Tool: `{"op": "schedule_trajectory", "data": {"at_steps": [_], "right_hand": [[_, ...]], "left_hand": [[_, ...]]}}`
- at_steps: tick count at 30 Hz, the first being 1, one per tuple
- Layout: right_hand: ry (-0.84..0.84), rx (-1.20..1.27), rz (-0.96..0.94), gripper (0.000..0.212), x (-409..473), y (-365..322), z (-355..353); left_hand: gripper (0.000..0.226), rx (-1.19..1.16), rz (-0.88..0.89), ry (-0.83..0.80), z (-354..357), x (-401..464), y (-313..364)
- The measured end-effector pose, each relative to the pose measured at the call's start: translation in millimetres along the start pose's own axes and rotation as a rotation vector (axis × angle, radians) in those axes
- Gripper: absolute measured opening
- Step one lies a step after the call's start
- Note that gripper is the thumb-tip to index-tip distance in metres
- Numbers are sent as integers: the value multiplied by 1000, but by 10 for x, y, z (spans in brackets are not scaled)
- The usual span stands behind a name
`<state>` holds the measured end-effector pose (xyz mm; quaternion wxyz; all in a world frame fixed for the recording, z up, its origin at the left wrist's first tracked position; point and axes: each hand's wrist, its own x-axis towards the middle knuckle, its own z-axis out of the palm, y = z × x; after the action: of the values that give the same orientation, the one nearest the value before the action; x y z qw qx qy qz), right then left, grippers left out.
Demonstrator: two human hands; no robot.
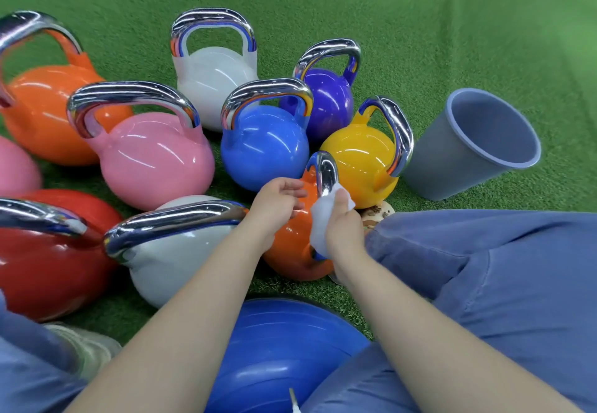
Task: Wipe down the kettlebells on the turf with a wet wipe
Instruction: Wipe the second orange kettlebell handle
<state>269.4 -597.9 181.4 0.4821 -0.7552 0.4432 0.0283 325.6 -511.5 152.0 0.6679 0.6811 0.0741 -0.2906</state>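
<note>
Wipe (319, 218) in right grip (344, 223) hides orange kettlebell's (290, 244) handle base; left hand (277, 202) relaxed.

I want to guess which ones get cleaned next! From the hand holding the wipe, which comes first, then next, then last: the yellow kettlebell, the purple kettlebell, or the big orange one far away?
Starting from the right hand:
1. Yellow kettlebell, just beyond it, beside the gray bin.
2. Purple kettlebell, farther back, behind the yellow one.
3. Big orange kettlebell, far off to the left.

Bare forearms; blue trousers (484, 267); pale shoe (87, 348).
</note>
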Motion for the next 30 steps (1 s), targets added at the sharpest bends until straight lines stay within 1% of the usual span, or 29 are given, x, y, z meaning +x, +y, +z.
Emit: {"op": "schedule_trajectory", "data": {"at_steps": [3, 5, 7, 9, 11, 13, 15, 17, 19, 22, 24, 26, 27, 28, 30], "right_hand": [[35, 26, -79, 52, -41, 63, 68], [39, -17, -61, 53, 38, -39, 56], [-41, -68, -39, 56, 236, -183, 65], [-120, -27, -8, 55, 393, -350, 102], [-91, -12, -8, 55, 541, -456, 152], [-101, -142, -1, 56, 556, -445, 133], [-105, -247, -79, 58, 429, -355, 56], [-62, -262, -165, 58, 255, -182, 22], [-2, -266, -214, 52, 94, 2, 36], [50, -291, -169, 43, -61, 203, 71], [54, -234, -112, 34, -30, 193, 81], [-8, -111, -10, 15, 67, 112, 83], [-60, -31, 29, 9, 113, 59, 72], [-121, 53, 62, 8, 142, 14, 55], [-266, 216, 210, 12, 184, -81, 14]], "left_hand": [[31, -11, -14, -3, 13, 14, -13], [30, -15, -8, -7, 20, 27, 10], [30, -26, -5, -4, 23, 37, 42], [29, -33, -7, 5, 25, 46, 66], [31, -31, -9, 10, 25, 50, 86], [32, -32, -11, 9, 16, 45, 100], [32, -38, -5, 5, 6, 52, 113], [34, -40, 1, 11, 1, 72, 119], [36, -38, -4, 28, 8, 93, 108], [34, -28, -16, 55, 14, 98, 96], [32, -10, 4, 74, 5, 96, 110], [24, -10, 48, 127, 20, 68, 139], [18, -30, 80, 185, 39, 50, 152], [13, -64, 120, 263, 65, 12, 160], [13, -129, 222, 432, 136, -71, 134]]}}
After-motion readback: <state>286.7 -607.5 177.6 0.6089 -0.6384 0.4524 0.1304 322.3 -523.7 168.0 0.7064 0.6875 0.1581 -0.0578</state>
